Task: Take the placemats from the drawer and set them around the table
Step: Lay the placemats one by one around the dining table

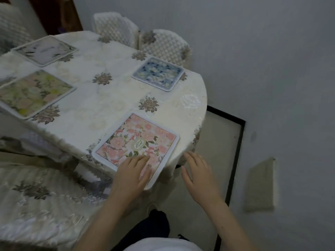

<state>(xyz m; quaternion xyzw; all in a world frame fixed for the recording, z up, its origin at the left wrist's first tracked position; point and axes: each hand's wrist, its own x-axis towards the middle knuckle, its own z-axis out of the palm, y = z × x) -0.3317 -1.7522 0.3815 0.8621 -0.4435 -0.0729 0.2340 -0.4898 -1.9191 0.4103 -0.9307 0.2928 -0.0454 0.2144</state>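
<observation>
On the cloth-covered table (108, 98), a green-and-pink placemat (32, 93) and a pale grey placemat (46, 49) lie at the left, a blue placemat (158, 73) farther right. The left hand (131, 175) rests flat, fingers spread, on the pink floral placemat (137, 142) at the near edge. The right hand (199, 175), open and holding nothing, seems to hover just beside the table's rim.

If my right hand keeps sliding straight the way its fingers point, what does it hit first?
Probably the near right edge of the pink placemat. The right hand points up and left over the tablecloth, fingers just short of that edge, though depth is unclear.
</observation>
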